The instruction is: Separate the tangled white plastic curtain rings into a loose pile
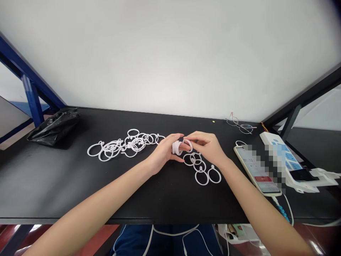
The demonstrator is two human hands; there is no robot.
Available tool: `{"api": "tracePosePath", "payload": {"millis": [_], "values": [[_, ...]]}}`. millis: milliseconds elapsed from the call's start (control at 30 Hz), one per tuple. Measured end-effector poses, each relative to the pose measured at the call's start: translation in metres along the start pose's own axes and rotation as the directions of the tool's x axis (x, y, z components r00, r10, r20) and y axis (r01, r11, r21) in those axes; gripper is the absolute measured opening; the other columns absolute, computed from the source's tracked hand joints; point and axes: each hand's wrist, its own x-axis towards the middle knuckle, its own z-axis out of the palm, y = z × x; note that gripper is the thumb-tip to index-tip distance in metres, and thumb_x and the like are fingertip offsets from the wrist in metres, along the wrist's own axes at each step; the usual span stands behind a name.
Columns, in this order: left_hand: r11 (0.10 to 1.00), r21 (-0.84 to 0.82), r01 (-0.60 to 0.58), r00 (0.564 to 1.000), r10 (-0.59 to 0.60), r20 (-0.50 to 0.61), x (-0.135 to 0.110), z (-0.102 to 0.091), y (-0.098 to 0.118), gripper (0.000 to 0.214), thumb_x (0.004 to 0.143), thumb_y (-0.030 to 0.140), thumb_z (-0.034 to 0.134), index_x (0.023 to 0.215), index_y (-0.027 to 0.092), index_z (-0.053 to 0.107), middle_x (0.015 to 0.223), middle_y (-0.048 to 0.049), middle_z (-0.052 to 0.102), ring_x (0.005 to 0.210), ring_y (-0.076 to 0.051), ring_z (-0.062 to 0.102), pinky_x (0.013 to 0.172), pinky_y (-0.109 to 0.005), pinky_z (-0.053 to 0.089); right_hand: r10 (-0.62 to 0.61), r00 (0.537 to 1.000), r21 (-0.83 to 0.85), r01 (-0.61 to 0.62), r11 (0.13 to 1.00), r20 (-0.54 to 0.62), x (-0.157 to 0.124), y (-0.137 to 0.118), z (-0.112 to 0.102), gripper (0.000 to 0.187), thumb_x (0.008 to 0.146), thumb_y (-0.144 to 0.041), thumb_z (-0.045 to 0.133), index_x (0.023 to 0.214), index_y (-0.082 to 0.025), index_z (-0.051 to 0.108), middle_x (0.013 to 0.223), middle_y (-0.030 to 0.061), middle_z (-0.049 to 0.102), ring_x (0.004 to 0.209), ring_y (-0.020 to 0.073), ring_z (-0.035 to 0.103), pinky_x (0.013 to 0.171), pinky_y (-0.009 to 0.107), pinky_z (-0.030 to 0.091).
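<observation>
A bunch of white curtain rings (176, 147), pressed close together, is threaded over the fingers of my left hand (163, 153). That hand's thumb and index finger stand apart from the bunch. My right hand (209, 145) pinches one more white curtain ring (188, 145) at the tips of the left fingers. Below the right hand lie several loose curtain rings (201, 177), each with a small eyelet. A larger, tangled pile of curtain rings (113, 149) spreads over the black table (138, 199) left of my left hand.
A black plastic bag (55, 126) lies at the far left. On the right are eyeglasses (245, 128), a phone (255, 170) with a charging cable, and a white power strip (286, 156). A pale wall (165, 60) rises behind the table.
</observation>
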Motion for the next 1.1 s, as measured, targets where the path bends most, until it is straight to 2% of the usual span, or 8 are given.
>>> {"api": "tracePosePath", "payload": {"millis": [167,300,533,667,767,900,1000,1100], "values": [[0.995,-0.061,0.079,0.993,-0.073,0.089,0.001,0.000,0.001,0.039,0.087,0.049,0.058,0.111,0.019,0.059,0.096,-0.0097,0.068,0.101,-0.025,0.064,0.060,-0.026,0.056,-0.079,0.996,-0.143,0.071,0.987,-0.047,-0.003,-0.002,0.011,0.018,0.088,-0.029,0.060,0.088,-0.022,0.075,0.078,0.0044,0.069,0.066,0.0158,0.060,0.054,0.028,0.044],[0.998,-0.040,0.045,0.998,-0.044,0.035,0.001,-0.001,-0.003,0.035,0.085,0.043,0.063,0.110,0.019,0.058,0.089,-0.0066,0.066,0.094,-0.021,0.065,0.060,-0.025,0.056,0.022,0.999,-0.182,-0.026,0.983,-0.026,-0.006,-0.002,0.020,0.017,0.088,-0.031,0.058,0.090,-0.021,0.071,0.075,0.0036,0.069,0.063,0.0155,0.061,0.056,0.028,0.047],[0.998,0.067,0.018,0.999,-0.015,-0.043,0.002,-0.003,-0.005,0.044,0.077,0.033,0.074,0.115,0.020,0.055,0.085,-0.0030,0.063,0.082,-0.014,0.061,0.054,-0.019,0.049,0.130,0.988,-0.038,-0.133,0.990,-0.083,-0.010,-0.003,0.032,0.017,0.086,-0.030,0.059,0.095,-0.018,0.067,0.076,0.0046,0.070,0.062,0.0168,0.065,0.055,0.029,0.051],[0.994,0.106,0.002,0.998,0.005,-0.066,0.001,-0.003,-0.002,0.042,0.077,0.033,0.073,0.113,0.019,0.056,0.078,-0.0011,0.063,0.068,-0.010,0.057,0.046,-0.016,0.039,0.176,0.978,0.169,-0.156,0.973,-0.112,-0.009,-0.008,0.031,0.018,0.082,-0.027,0.059,0.097,-0.018,0.066,0.071,0.0019,0.066,0.060,0.0156,0.065,0.053,0.027,0.053],[0.997,0.053,-0.054,0.992,0.060,-0.111,0.000,-0.002,0.002,0.035,0.082,0.031,0.067,0.113,0.020,0.056,0.086,-0.0040,0.067,0.081,-0.015,0.062,0.054,-0.019,0.046,0.284,0.952,0.312,-0.237,0.920,-0.114,-0.006,-0.009,0.027,0.011,0.078,-0.027,0.063,0.083,-0.017,0.064,0.065,0.0002,0.064,0.055,0.0139,0.062,0.047,0.024,0.052],[0.990,-0.039,-0.139,0.983,0.133,-0.128,-0.001,-0.001,0.008,0.026,0.080,0.020,0.061,0.106,0.021,0.062,0.097,-0.0049,0.067,0.097,-0.019,0.062,0.069,-0.026,0.054,0.433,0.886,0.399,-0.462,0.792,0.166,-0.002,-0.009,0.022,0.026,0.080,-0.039,0.067,0.069,-0.016,0.060,0.047,-0.0045,0.052,0.037,0.0083,0.049,0.038,0.020,0.044],[0.981,-0.099,-0.167,0.986,0.169,0.011,-0.002,-0.001,0.010,0.017,0.076,0.013,0.054,0.083,0.016,0.070,0.090,-0.0051,0.066,0.087,-0.017,0.061,0.074,-0.029,0.053,0.429,0.810,0.439,-0.581,0.686,0.401,-0.002,-0.014,0.021,0.036,0.083,-0.049,0.064,0.085,-0.014,0.066,0.062,-0.0006,0.058,0.044,0.0080,0.053,0.037,0.019,0.044],[0.978,-0.088,-0.189,0.969,0.200,0.144,-0.004,-0.002,0.010,0.024,0.073,0.013,0.049,0.066,0.014,0.072,0.079,-0.0083,0.066,0.088,-0.021,0.061,0.074,-0.032,0.053,0.363,0.806,0.488,-0.577,0.654,0.467,-0.004,-0.020,0.020,0.032,0.080,-0.046,0.071,0.087,-0.015,0.066,0.075,0.0015,0.059,0.056,0.0099,0.060,0.039,0.017,0.045]]}}
